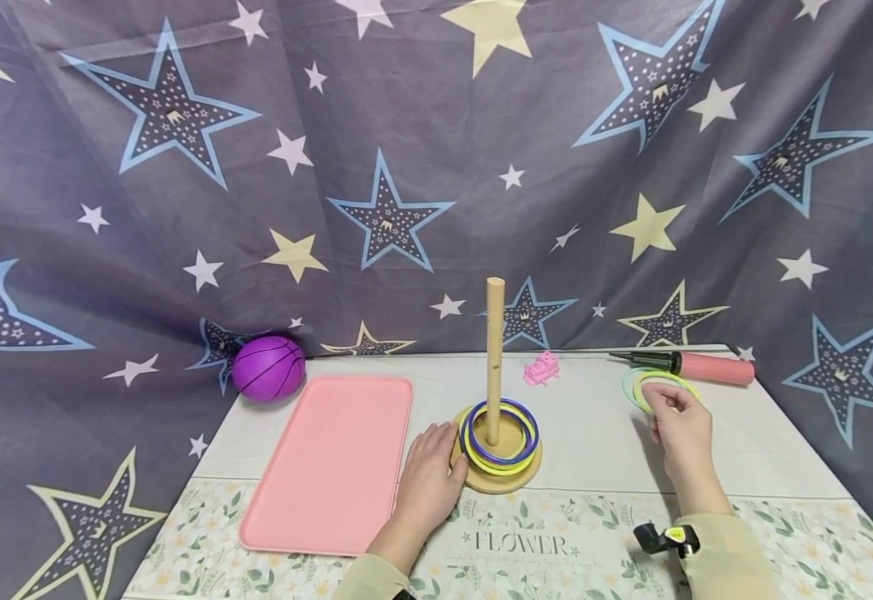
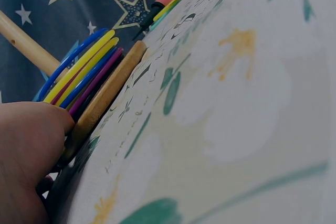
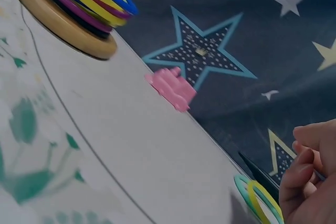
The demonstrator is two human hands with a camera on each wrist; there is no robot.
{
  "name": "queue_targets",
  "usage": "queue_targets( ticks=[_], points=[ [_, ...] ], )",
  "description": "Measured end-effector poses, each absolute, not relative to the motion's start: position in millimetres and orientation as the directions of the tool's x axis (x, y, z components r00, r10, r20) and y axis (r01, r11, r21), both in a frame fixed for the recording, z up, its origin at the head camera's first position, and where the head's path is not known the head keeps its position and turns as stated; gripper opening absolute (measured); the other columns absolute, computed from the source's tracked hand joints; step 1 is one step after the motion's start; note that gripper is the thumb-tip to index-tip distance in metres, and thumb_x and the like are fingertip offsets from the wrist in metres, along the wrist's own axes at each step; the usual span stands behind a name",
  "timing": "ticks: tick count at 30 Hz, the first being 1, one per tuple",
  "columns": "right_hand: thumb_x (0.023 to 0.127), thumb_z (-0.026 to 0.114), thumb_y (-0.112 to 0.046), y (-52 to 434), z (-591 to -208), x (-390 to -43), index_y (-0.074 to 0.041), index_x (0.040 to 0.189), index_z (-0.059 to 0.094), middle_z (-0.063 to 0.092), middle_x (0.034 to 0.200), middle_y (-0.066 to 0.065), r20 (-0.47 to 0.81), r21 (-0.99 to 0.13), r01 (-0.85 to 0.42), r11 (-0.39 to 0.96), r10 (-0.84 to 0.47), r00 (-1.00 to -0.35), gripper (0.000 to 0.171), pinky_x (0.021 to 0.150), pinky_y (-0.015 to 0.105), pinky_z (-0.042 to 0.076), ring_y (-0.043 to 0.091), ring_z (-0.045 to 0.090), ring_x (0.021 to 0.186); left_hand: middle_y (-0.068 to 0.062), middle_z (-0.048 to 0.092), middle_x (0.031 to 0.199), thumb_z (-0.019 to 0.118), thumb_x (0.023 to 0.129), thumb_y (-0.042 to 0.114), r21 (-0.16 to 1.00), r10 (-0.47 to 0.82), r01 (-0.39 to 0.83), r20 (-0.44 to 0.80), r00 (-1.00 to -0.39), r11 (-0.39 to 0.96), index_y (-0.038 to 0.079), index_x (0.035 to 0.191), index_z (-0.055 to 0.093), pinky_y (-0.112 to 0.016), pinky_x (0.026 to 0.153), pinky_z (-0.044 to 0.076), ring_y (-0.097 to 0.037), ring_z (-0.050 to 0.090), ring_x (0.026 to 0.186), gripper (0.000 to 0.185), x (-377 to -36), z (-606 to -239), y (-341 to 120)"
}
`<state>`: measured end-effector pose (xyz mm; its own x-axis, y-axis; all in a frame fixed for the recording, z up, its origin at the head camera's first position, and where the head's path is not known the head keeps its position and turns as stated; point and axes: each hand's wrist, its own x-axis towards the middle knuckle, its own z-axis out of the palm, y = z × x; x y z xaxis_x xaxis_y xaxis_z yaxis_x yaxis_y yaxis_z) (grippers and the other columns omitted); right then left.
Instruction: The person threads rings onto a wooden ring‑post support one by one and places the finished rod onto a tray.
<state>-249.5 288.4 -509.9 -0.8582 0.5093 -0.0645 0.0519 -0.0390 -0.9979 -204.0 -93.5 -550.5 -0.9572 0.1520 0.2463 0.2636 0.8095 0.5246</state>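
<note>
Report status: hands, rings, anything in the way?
Left hand open, resting against wooden base. Right hand at loose rings, grip unclear. Stacked rings on peg. Nothing between.

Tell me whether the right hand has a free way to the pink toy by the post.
Probably yes: the right hand is at the loose rings, and only bare table lies between it and the pink toy.

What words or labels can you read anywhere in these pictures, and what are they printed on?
"*FLOWER": printed on the floral border of the tablecloth, at the near table edge between the left hand and the right hand, head view.
Dark lettering along the same cloth in the left wrist view: seen at too steep an angle and too blurred to read.
Nothing readable on the wooden ring stand, pink tray, purple ball or pink pump.
</note>
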Motion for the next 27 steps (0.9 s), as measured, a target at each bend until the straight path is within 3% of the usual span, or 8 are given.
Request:
queue_targets(
  ticks=[6, 12, 16, 20, 27],
  points=[
    [0.105, 0.079, -0.025, 300.1, -510.4, -246.9, -0.011, 0.116, 0.073, 0.056, 0.09, -0.007, -0.076, -0.997, 0.073, -0.027, 0.564, -0.823, 0.018, 0.045, 0.018, 0.045, 0.006, 0.053, 0.059, -0.021, 0.054, 0.163, 0.065, 0.11, 0.024, 0.53, 0.149, 0.262, 0.247, -0.957, 0.807, 0.0, 0.159, 0.055, -0.059, 0.134, 0.024, -0.042, 0.041, 0.158, 0.056, -204.0, -550.0, -93.4],
    [0.106, 0.075, -0.034, 311.7, -518.8, -245.0, -0.005, 0.123, 0.074, 0.057, 0.087, -0.012, 0.047, -0.969, 0.12, 0.216, 0.636, -0.77, 0.034, 0.051, 0.017, 0.044, 0.005, 0.051, 0.065, -0.021, 0.055, 0.163, 0.066, 0.109, 0.024, 0.528, 0.151, 0.266, 0.251, -0.956, 0.807, -0.001, 0.159, 0.056, -0.058, 0.134, 0.024, -0.042, 0.041, 0.158, 0.056, -204.8, -551.0, -92.9],
    [0.106, 0.073, -0.036, 317.9, -521.9, -243.2, -0.002, 0.127, 0.074, 0.056, 0.084, -0.014, 0.125, -0.926, 0.156, 0.345, 0.666, -0.735, 0.04, 0.064, 0.022, 0.04, 0.009, 0.049, 0.079, -0.02, 0.055, 0.163, 0.065, 0.11, 0.025, 0.525, 0.152, 0.264, 0.247, -0.957, 0.809, 0.0, 0.159, 0.056, -0.057, 0.135, 0.023, -0.042, 0.041, 0.158, 0.056, -204.6, -550.8, -93.2],
    [0.106, 0.073, -0.036, 325.0, -526.6, -242.2, -0.001, 0.128, 0.074, 0.055, 0.083, -0.013, 0.143, -0.917, 0.167, 0.363, 0.689, -0.711, 0.041, 0.072, 0.029, 0.036, 0.01, 0.048, 0.081, -0.02, 0.055, 0.162, 0.066, 0.109, 0.024, 0.518, 0.151, 0.263, 0.249, -0.957, 0.814, 0.0, 0.159, 0.056, -0.058, 0.134, 0.024, -0.042, 0.041, 0.158, 0.056, -204.4, -550.8, -93.2],
    [0.106, 0.072, -0.037, 334.0, -534.8, -243.0, -0.001, 0.138, 0.07, 0.056, 0.089, -0.01, 0.133, -0.91, 0.196, 0.365, 0.707, -0.695, 0.048, 0.074, 0.028, 0.037, 0.005, 0.048, 0.079, -0.021, 0.055, 0.163, 0.066, 0.11, 0.025, 0.517, 0.146, 0.259, 0.25, -0.957, 0.816, 0.0, 0.159, 0.056, -0.057, 0.135, 0.024, -0.041, 0.041, 0.158, 0.056, -204.6, -551.4, -92.8]
  ],
)
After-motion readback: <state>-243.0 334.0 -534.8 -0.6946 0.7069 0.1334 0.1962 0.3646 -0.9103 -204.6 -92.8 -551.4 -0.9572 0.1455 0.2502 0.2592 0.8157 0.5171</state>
